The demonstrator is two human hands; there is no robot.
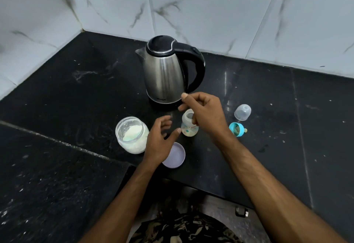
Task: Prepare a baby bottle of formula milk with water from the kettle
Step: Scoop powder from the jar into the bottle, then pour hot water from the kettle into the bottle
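Note:
A small open baby bottle (188,130) stands on the black counter (76,93) in front of the steel kettle (164,74). The kettle has a black lid and handle, and its spout faces left. My right hand (205,112) hovers over the bottle's mouth with loosely curled fingers; nothing shows in them, and one finger hangs in front of the bottle's neck. My left hand (161,141) is just left of the bottle, fingers relaxed, thumb tip close to its side. An open glass jar of white formula powder (132,135) stands to the left.
The jar's lilac lid (176,156) lies upturned near the counter's front edge, partly under my left hand. A blue teat ring (236,129) and a clear bottle cap (242,112) lie right of the bottle. Marble-tiled walls close off the back and left.

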